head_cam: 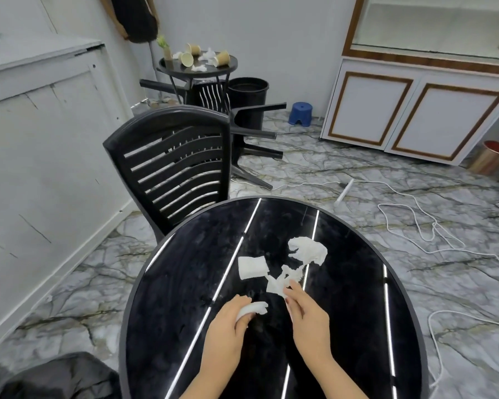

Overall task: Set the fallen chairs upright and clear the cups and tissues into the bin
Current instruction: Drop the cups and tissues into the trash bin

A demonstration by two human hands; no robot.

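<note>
Hands over the black bench (167, 298), left hand (228, 321) closed round a balled tissue (254, 308); right hand (307, 312) pinching a torn tissue (277, 283), two more tissues (308, 249) lying just beyond

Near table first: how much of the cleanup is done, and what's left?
Done: one chair stands upright. In hand: the left hand holds a crumpled tissue; the right hand pinches another. Left: two more tissues, a fallen chair, and cups on the far table by the bin.
</note>
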